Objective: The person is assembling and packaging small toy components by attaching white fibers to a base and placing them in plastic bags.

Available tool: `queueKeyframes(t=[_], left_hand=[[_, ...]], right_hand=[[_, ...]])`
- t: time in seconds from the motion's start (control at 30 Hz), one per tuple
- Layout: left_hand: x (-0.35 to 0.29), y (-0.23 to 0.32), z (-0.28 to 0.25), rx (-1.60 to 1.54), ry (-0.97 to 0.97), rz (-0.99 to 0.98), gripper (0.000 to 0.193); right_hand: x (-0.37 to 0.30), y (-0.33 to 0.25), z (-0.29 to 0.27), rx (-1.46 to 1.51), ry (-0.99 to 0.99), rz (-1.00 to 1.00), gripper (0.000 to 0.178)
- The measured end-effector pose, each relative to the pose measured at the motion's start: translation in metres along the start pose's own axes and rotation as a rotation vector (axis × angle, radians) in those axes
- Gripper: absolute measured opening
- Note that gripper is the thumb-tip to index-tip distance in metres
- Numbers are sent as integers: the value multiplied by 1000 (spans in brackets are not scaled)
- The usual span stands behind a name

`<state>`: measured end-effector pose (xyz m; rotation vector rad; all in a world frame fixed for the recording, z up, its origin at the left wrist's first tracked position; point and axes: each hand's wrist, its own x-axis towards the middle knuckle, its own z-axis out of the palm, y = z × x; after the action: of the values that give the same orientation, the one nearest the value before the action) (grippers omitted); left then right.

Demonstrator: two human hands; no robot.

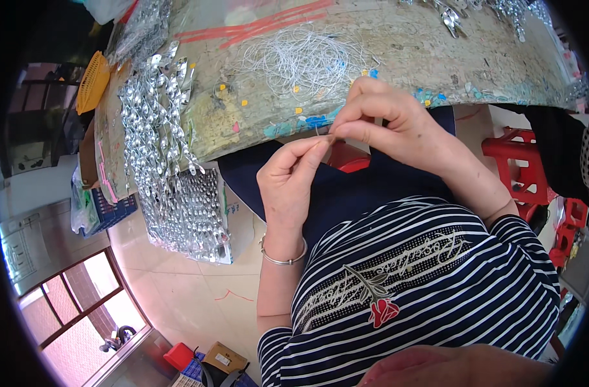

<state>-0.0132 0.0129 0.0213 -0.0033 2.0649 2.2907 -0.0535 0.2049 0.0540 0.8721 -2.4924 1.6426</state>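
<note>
My left hand (289, 177) and my right hand (388, 122) meet just off the table's near edge. Thumb and forefinger are pinched together on each, the fingertips almost touching. A short thin line, perhaps thread, rises by the left fingertips, but what the pinches hold is too small to make out. Beyond them, on the worn table (223, 138), lies a loose tangle of clear or white thread (304, 61). Shiny silver strands of beads or sequins (154, 113) drape over the table's left edge.
A bag of similar silver pieces (188, 219) hangs below the left edge. Red tape strips (255, 24) lie at the back. A yellow basket (92, 82) stands at the far left, red stools (520, 164) at the right. Boxes (223, 358) sit on the floor.
</note>
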Motion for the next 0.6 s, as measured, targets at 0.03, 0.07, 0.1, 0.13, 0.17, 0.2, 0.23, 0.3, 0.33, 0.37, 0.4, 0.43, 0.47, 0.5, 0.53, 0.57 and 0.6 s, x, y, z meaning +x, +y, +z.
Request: queueKeyframes(t=[0.03,0.07,0.1,0.13,0.17,0.2,0.23,0.3,0.33,0.37,0.4,0.43,0.47,0.5,0.53,0.57,0.6], left_hand=[[0,0,2,0,-2,0,11],[0,0,3,-31,-27,-24,11],[-1,-1,4,-61,-50,-49,11],[-1,-1,5,-92,-55,-64,11],[-1,-2,4,-93,-56,-66,11],[-2,-2,4,-96,-59,-80,11],[-3,-2,3,-99,-63,-93,11],[-4,-3,2,-102,-68,-93,11],[-5,-3,2,-106,-74,-90,11],[-5,-3,1,-106,-74,-90,11],[-5,-3,1,-101,-71,-95,12],[-5,-3,1,-96,-68,-99,12],[-5,-4,1,-95,-69,-99,12],[-5,-5,1,-95,-69,-103,12],[-6,-5,1,-95,-70,-107,12],[-6,-5,1,-95,-70,-108,12],[-6,-5,1,-93,-76,-110,12]], right_hand=[[1,0,3,26,-27,19,6],[1,3,7,29,-6,34,6],[1,4,7,30,-6,35,6],[1,4,8,52,-9,53,6],[1,5,8,75,-13,71,6],[2,5,8,76,-14,72,6],[2,5,8,85,-14,91,6],[3,6,7,94,-15,111,6],[3,7,6,120,-17,115,6],[4,7,5,146,-19,118,6],[4,9,5,145,-19,119,6],[4,11,5,162,-15,128,6],[3,13,6,179,-12,136,7],[3,14,6,179,-12,137,7],[3,15,7,193,-5,147,7],[3,16,7,206,2,157,8],[3,15,7,206,2,157,8]])
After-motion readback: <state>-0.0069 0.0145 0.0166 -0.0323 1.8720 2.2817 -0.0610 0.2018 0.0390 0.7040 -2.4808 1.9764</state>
